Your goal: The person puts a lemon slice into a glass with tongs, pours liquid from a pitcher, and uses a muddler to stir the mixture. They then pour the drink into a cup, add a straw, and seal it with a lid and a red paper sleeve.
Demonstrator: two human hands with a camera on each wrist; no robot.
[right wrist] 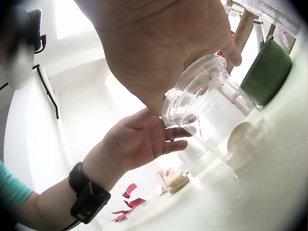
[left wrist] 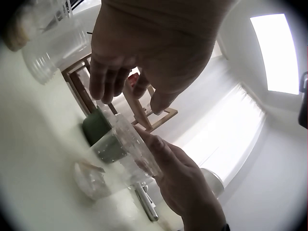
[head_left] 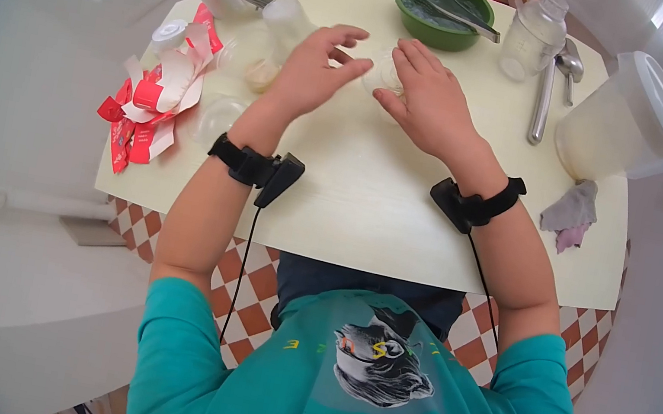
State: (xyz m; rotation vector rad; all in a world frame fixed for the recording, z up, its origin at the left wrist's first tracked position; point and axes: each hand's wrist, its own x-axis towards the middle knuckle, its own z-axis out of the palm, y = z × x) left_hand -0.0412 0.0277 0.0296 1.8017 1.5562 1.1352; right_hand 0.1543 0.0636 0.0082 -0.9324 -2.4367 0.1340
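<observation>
Toward the far edge of the surface, take the clear jar around its broad wall, likely light, fairly stiff and slippery, with right hand grasping its rim and left hand released beside it.

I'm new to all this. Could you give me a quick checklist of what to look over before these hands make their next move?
1. Left hand holding nothing: ok, its fingers are spread and empty.
2. Right hand at the clear container: ok, it lies over the top.
3. Container's contents: cannot tell; clear things overlap there.
4. Metal utensil out of the hands' way: ok, it rests on the green basin, beyond the container.
5. Torn red and white packaging put away: not ok, it lies on the table, to the person's left.
</observation>
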